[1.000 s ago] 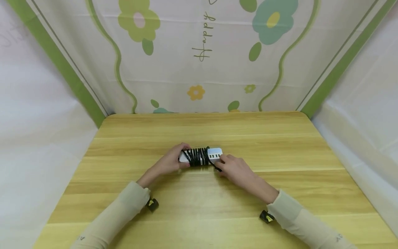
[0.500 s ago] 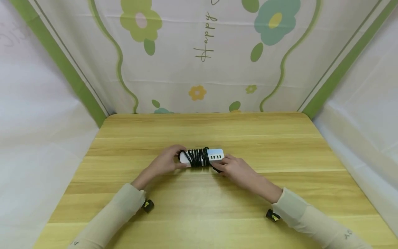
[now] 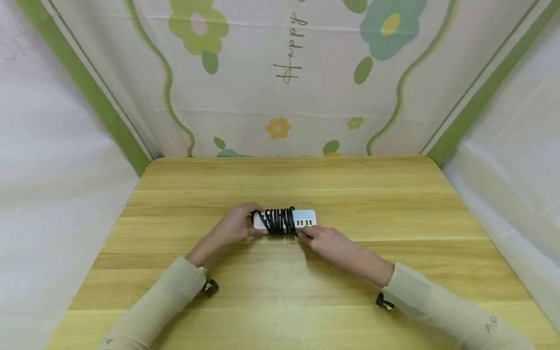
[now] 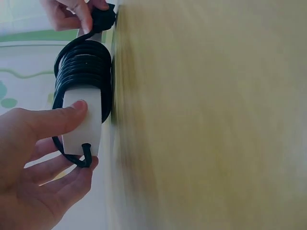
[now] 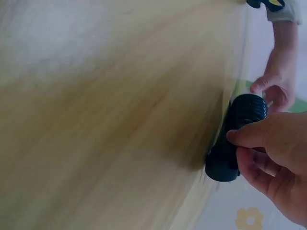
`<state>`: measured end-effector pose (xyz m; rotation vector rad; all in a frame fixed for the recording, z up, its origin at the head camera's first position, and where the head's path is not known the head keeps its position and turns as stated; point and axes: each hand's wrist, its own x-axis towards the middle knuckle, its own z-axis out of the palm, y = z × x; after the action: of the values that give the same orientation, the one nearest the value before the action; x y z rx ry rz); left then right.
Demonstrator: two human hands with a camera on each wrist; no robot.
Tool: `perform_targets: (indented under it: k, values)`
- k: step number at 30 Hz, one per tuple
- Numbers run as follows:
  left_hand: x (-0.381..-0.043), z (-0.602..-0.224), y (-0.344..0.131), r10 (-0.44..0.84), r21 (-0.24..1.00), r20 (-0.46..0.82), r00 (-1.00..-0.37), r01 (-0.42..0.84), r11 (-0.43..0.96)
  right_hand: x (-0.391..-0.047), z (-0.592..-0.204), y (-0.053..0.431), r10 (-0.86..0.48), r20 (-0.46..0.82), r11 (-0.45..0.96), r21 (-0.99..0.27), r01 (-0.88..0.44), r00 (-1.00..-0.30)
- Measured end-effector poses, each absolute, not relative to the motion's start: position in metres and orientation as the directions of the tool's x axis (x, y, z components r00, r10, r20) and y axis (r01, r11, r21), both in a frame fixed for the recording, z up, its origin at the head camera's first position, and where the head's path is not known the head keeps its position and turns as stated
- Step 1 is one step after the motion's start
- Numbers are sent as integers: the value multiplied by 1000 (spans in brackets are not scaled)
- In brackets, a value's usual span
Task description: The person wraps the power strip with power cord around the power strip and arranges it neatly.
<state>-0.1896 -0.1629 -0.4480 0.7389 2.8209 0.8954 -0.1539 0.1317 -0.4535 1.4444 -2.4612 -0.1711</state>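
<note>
A white power strip (image 3: 305, 215) with several USB ports lies across the middle of the table, black cord (image 3: 278, 222) wound in tight turns about its left and middle part. My left hand (image 3: 232, 224) grips its left end, the thumb on the near side. In the left wrist view, the cord leaves that end in a small loop beside my fingers. At the near right side, my right hand (image 3: 330, 243) pinches the cord's black plug (image 5: 221, 164) between thumb and fingers. My fingers hide most of the plug in the head view.
The wooden table (image 3: 280, 296) has its far edge right against a flowered curtain (image 3: 245, 97). White cloth (image 3: 57, 204) hangs at both sides. A black wrist camera sits under each sleeve, the left camera (image 3: 211, 288) and the right camera (image 3: 385, 302) both low over the table.
My left hand has shifted slightly left at the strip's end, showing a cord loop there. My right hand has brought the plug in along the strip's near side, lower than the ports.
</note>
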Motion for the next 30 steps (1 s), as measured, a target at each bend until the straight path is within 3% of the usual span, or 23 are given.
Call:
perform_targets:
  k: [9,15,20,26,30]
  values:
    - [-196,-446,-164,488,527,79,-869,453,719,-160,-459,123,-875,105,477,350,-806,-472]
    - [-199,-448,-168,498,527,66,-865,454,719,-161,-456,120,-866,89,493,315,-811,-492]
    - [-202,-450,-171,504,528,59,-861,456,717,-160,-448,125,-843,149,537,196,-821,-516]
    - [-202,-449,-171,513,519,47,-857,460,721,-169,-436,138,-786,242,547,-155,-822,-569]
    - [-204,-448,-172,520,517,43,-853,465,719,-179,-424,148,-734,333,536,-251,-806,-592]
